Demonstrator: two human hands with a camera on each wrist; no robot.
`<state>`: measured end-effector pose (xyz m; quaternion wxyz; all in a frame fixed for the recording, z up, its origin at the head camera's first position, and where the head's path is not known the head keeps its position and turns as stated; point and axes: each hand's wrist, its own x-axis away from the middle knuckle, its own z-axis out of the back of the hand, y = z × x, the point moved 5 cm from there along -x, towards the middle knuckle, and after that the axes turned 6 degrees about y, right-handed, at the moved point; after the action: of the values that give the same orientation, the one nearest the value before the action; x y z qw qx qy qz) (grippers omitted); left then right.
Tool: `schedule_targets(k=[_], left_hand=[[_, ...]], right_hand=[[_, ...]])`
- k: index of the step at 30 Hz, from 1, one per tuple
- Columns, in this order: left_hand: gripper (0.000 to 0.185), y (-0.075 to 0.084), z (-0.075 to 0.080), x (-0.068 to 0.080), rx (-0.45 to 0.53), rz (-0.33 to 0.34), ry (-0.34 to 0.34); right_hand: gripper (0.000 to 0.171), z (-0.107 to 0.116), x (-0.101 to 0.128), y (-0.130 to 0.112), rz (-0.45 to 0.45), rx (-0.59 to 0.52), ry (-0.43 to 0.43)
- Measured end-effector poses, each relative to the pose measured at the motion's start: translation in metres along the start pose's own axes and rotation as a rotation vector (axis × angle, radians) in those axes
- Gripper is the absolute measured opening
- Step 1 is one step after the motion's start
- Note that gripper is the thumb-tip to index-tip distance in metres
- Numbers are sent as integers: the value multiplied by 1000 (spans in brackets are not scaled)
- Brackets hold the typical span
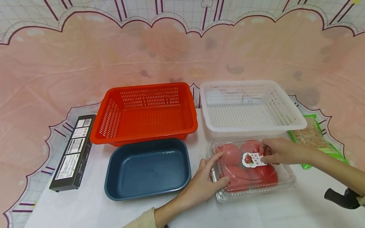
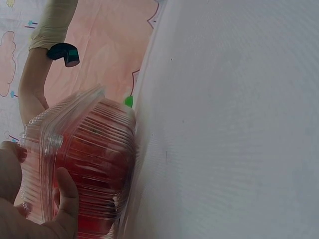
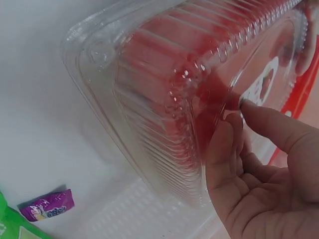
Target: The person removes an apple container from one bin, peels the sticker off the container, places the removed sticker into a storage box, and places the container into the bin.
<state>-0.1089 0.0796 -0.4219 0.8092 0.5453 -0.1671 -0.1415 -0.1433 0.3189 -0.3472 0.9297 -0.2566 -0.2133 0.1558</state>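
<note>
**Clamshell of tomatoes steadied between two hands**

Clamshell (image 1: 252, 171), clear and ribbed, lies flat on the white table (image 1: 94, 205), just in front of the white basket (image 1: 251, 107) and right of the blue tray (image 1: 148, 167); red tomatoes (image 1: 265, 172) fill it, and a small printed label (image 1: 253, 159) sits on the lid. Left hand (image 1: 206, 182) braces the box's near left corner, fingers spread over the lid and thumb curled against the side wall, as the left wrist view confirms; this hold probably keeps the light box from sliding. Right hand (image 1: 278, 151) rests on the lid's far right part, fingers bent, tips touching the plastic beside the label; the right wrist view shows fingertips (image 3: 234, 119) pressed to the lid's ribbed edge, likely feeling for its seam, though whether they truly pinch it is hard to tell. Orange basket (image 1: 145, 112) stands behind the blue tray, touching or nearly so; a black carton (image 1: 72, 152) lies well to the left; a green packet (image 1: 316, 139) lies beside the white basket, and a small purple wrapper (image 3: 47, 205) shows near it.
</note>
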Motion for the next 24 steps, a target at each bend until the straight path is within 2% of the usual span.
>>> schedule_targets(k=[6, 10, 17, 24], left_hand=[[65, 0, 0, 0, -3, 0, -1], [65, -1, 0, 0, -1, -1, -3], [65, 0, 0, 0, -3, -7, -5], [64, -1, -1, 0, 3, -1, -10]], right_hand=[[20, 2, -6, 4, -81, -76, -67], [18, 1, -7, 3, -74, -93, -86], [15, 1, -1, 1, 28, -57, -29], [26, 0, 0, 2, -18, -40, 44]])
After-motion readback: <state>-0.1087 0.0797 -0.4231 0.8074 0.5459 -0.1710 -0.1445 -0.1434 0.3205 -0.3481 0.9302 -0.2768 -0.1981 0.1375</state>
